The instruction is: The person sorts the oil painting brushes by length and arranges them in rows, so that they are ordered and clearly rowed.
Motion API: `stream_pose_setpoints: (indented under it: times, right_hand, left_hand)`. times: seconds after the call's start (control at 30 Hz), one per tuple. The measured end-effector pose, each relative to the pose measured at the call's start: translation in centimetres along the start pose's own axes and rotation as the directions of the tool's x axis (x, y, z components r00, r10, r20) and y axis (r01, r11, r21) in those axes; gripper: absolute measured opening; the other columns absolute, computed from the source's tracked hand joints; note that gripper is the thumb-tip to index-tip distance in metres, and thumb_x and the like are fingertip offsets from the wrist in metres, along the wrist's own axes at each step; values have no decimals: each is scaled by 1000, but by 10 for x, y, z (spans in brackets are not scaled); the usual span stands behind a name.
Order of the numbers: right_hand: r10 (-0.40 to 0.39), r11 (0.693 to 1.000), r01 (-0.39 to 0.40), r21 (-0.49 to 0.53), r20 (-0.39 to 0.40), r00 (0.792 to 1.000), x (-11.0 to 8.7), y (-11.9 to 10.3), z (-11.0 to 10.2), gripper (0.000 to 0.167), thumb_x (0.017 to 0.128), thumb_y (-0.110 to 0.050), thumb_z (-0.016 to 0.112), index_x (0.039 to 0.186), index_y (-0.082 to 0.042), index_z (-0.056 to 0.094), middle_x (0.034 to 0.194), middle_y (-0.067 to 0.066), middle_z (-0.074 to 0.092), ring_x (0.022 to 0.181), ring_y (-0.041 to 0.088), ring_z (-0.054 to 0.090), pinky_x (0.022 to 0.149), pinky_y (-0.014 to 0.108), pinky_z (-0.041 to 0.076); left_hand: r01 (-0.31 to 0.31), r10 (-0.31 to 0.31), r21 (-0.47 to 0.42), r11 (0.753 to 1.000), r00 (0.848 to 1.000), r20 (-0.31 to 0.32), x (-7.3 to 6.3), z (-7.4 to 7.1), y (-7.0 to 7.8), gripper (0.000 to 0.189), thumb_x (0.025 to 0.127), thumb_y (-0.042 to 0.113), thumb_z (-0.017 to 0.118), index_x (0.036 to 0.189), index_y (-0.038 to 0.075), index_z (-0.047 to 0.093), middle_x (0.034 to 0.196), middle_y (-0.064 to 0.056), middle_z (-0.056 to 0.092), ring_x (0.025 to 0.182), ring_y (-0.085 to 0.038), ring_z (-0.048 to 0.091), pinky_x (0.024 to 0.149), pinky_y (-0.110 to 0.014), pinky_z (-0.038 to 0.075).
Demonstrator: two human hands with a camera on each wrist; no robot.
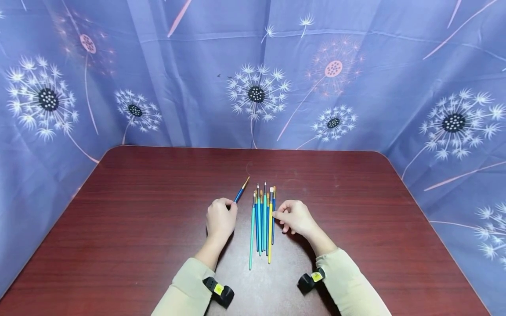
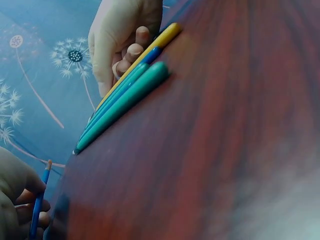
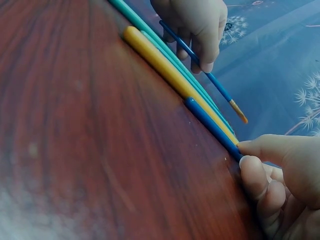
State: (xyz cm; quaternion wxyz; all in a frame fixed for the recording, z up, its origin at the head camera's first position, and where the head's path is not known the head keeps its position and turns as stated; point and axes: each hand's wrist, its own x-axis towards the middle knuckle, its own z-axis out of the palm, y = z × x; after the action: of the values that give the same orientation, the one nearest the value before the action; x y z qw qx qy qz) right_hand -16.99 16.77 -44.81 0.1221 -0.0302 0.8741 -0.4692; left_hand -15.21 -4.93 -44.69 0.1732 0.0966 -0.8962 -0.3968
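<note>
My left hand [image 1: 221,218] pinches a blue paintbrush [image 1: 241,192] with a tan bristle tip, held left of a group of brushes. In the right wrist view that brush [image 3: 220,86] slants across the left hand's thumb. The group lies side by side, handles toward me: a teal paintbrush [image 1: 251,239] at its left edge, several blue and teal ones in the middle, a yellow paintbrush [image 1: 270,237] with white bristles near the right. At the right edge, my right hand [image 1: 297,217] has thumb and index finger around another blue paintbrush [image 3: 210,123], the thumb against the yellow one.
The brushes lie on a dark red wood-grain table [image 1: 130,228] with rounded far corners. A blue curtain [image 1: 197,87] with a dandelion print hangs behind it and at both sides. Each sleeve carries a small black wrist camera [image 1: 224,296].
</note>
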Motion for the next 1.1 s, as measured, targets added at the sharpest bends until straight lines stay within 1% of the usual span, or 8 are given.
stream_pose_setpoints:
  times: [0.27,0.4,0.67,0.87,0.97,1.1]
  right_hand:
    - [-1,1000,1,13,3,1000,-1,-2,1,18,83,-21,70,79,-6,61,58,3,58,39,14,57,35,29,44]
    - [-21,1000,21,3,1,1000,-1,-1,2,19,83,-21,71,80,-5,61,57,3,58,39,13,56,34,29,44]
    - [-54,998,54,-13,11,998,-4,-2,0,19,83,-23,71,87,-6,63,60,3,60,43,14,57,36,31,46]
    - [-86,996,87,-19,30,996,-6,-3,0,20,83,-26,72,90,-9,64,62,1,61,49,14,56,38,27,44]
    - [-129,992,129,-12,34,991,-7,-4,0,18,83,-23,71,90,-8,64,61,1,59,49,13,54,40,26,45]
    - [-199,980,199,4,35,979,-9,-5,-1,17,83,-20,71,90,-6,64,62,3,60,49,12,53,44,26,48]
  left_hand:
    - [21,-21,-7,1000,1000,-8,12,-6,-2,12,82,15,65,84,7,74,89,-13,71,84,-35,67,71,-47,53]
    - [38,-38,-12,999,999,-7,17,-10,-3,12,81,15,65,84,7,74,88,-13,72,84,-36,67,71,-47,52]
    - [109,-108,-37,993,994,29,28,-18,-6,15,82,19,63,86,9,74,89,-12,72,85,-33,67,73,-46,52]
    - [152,-150,-38,988,988,47,39,-25,-10,17,84,21,63,90,9,74,90,-12,72,86,-31,66,74,-44,52]
    - [173,-170,-49,984,984,54,44,-28,-12,18,84,21,62,91,8,74,90,-12,72,87,-30,66,75,-43,52]
    - [194,-191,-58,979,980,51,49,-31,-15,19,84,20,62,91,8,74,89,-11,72,88,-30,65,77,-43,52]
